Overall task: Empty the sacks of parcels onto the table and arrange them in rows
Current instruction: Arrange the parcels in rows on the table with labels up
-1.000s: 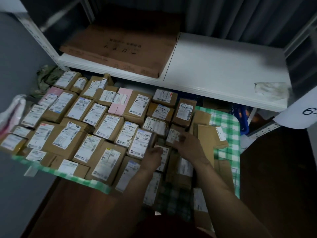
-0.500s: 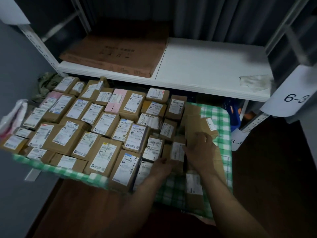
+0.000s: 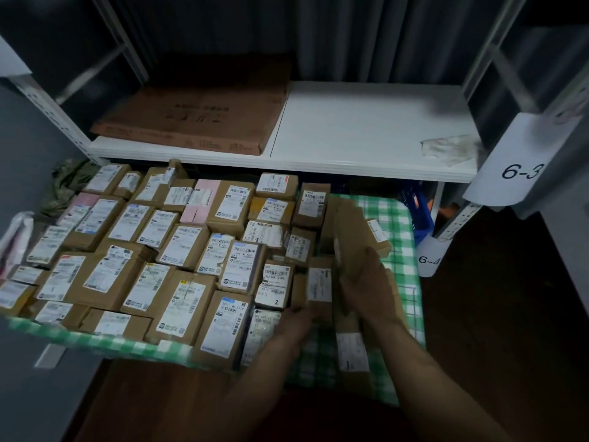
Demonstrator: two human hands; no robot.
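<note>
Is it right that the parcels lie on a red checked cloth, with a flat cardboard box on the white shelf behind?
No: the head view shows the cloth green checked, not red. The parcels, cardboard box and shelf are as said.

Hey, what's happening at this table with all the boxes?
A person is sorting parcels into rows on a table with a green checked cloth. The left hand grips a narrow labelled box at the rows' right end, while the right hand holds a plain brown parcel tilted up beside it.

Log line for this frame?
phase: arranging rows | left hand: at small labelled parcel, grip unclear | right hand: grips plain brown parcel
</note>
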